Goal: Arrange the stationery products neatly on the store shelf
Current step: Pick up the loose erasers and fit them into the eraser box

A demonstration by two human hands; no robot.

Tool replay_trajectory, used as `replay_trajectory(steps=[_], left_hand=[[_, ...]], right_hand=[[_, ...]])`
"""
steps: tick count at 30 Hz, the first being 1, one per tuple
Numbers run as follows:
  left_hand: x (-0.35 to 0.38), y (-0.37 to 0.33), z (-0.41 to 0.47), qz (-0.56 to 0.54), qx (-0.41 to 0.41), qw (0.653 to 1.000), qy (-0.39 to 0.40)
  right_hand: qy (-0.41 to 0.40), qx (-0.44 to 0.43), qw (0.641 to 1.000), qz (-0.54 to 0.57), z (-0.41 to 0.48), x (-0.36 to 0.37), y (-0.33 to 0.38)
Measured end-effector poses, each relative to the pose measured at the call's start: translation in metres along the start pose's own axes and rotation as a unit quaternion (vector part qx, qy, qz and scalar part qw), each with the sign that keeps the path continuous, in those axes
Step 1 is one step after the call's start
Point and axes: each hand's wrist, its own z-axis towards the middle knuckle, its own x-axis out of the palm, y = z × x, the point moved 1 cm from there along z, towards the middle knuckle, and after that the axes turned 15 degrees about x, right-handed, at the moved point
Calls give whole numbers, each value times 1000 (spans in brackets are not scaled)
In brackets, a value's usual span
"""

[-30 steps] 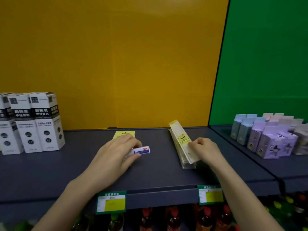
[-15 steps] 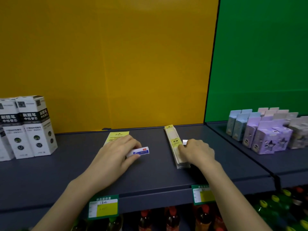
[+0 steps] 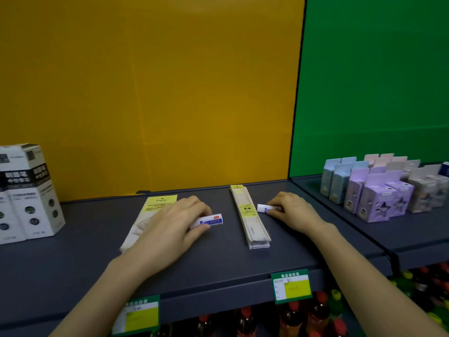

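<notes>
Holding: two small erasers at once, one per hand, both low over the dark shelf (image 3: 218, 261).
Left hand: the left hand (image 3: 167, 229) is curled over a white-and-blue eraser (image 3: 211, 220), fingers (image 3: 199, 210) narrow and pinched on its near end, so the far end pokes out to the right.
Right hand: the right hand (image 3: 295, 211) grips a second eraser (image 3: 266, 208) the same way, fingers closed on it, with the free end pointing left.
Long axes: both erasers lie roughly crosswise, left to right, and their free ends face each other.
Between them: the ruler stack (image 3: 250, 216) runs front to back, at right angles to both erasers; the right eraser's tip sits just beside the stack's right edge, touching or not I cannot tell.
Under the left wrist: a flat yellow-headed packet (image 3: 155, 207) lies angled on the shelf, partly covered by the hand.
Key relation: open shelf lies between the left eraser and the stack, so the left hand looks nearer to a free spot there; the right eraser would need to go right or forward to clear the rulers.
Neighbours: white boxes (image 3: 26, 193) stand far left, pastel boxes (image 3: 379, 190) on the next shelf to the right, both well apart.
Judgement: early in the tidy-up, with the erasers not yet lined up.
</notes>
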Motion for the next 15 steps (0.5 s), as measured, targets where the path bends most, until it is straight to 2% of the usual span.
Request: replay_trajectory(steps=[3,8,15], left_hand=[[8,-3,11,-9,12,1000,-3],[23,-29,44,-29,54,998,2],[56,-99,126,-51,129,990,0]], right_hand=[[-4,-9,1000,-15,-7,-5,-7],[-62,-3,998,15,-44,-24,-43],[-130,49,989,44,-96,-79,-139]])
